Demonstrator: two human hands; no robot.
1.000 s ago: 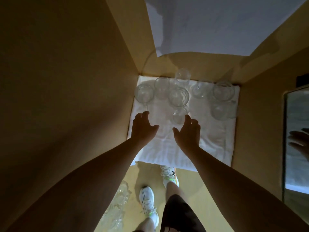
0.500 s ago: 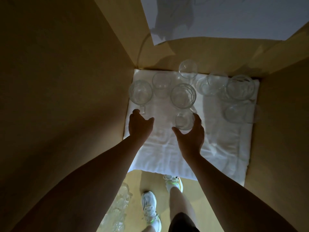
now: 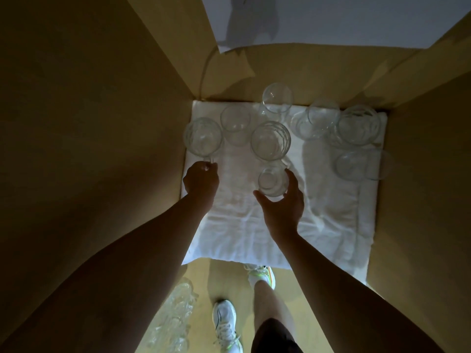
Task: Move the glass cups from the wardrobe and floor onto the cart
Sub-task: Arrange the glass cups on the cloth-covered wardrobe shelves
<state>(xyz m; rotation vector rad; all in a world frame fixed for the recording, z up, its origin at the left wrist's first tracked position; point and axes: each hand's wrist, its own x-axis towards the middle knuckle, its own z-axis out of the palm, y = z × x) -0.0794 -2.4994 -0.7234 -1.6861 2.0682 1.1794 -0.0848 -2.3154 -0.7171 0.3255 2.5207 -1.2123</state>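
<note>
Here the right hand point(image 3: 281, 205) curls thumb and fingers point(image 3: 293, 178) around a small glass cup point(image 3: 272, 181) standing on the white cloth point(image 3: 318, 212) inside the wardrobe point(image 3: 102, 98). The left hand point(image 3: 201, 180) closes its fingers on the handle of a glass mug point(image 3: 203, 136) at the cloth's left edge. Beyond them, more glass cups point(image 3: 270, 140) stand toward the back wall. Down on the floor point(image 3: 201, 276), a cluster of glassware point(image 3: 175, 319) sits beside the person's white sneakers point(image 3: 225, 319).
</note>
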